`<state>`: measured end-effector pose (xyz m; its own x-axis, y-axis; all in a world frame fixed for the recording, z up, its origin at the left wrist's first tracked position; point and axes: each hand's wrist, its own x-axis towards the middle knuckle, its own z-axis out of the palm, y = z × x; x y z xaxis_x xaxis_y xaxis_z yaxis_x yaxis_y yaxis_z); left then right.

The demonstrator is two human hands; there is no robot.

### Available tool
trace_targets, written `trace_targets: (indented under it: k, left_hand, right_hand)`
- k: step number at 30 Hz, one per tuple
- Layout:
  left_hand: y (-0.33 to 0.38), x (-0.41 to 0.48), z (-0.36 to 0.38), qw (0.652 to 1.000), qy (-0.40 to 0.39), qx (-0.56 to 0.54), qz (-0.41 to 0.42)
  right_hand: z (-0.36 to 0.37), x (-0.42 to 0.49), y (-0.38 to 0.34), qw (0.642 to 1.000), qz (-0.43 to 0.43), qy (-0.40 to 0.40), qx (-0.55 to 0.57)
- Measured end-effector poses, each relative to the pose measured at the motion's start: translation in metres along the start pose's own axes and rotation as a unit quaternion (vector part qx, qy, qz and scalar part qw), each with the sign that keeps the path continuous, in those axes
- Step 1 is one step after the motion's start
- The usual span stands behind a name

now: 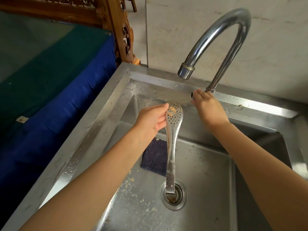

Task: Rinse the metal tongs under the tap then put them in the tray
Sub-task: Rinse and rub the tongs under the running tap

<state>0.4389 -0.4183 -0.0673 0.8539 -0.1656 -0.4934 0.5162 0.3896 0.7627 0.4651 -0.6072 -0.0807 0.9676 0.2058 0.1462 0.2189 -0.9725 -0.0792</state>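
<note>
We see the steel sink filling the view, its curved tap at 1 o'clock, running no water. Our left hand pinches the soiled metal tongs by their perforated end, hanging over the drain at 6 o'clock; our right hand closes around the tap's base

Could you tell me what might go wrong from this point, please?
The left hand holds the tongs only near their perforated end, so they could slip toward the drain. Food residue clings to that end and may survive a brief rinse. The right hand at the tap base could cause splashing.
</note>
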Motion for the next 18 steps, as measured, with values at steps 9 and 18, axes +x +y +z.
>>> trace_targets:
  k: [9,18]
  left_hand:
    - [-0.001,0.002,0.002,1.0,-0.01,0.006,0.003]
    - [-0.001,0.0,0.004,1.0,-0.023,-0.008,-0.01]
  right_hand:
    - [-0.007,0.005,0.003,1.0,-0.023,0.009,0.009]
    - [-0.017,-0.034,-0.017,0.97,0.116,0.031,0.212]
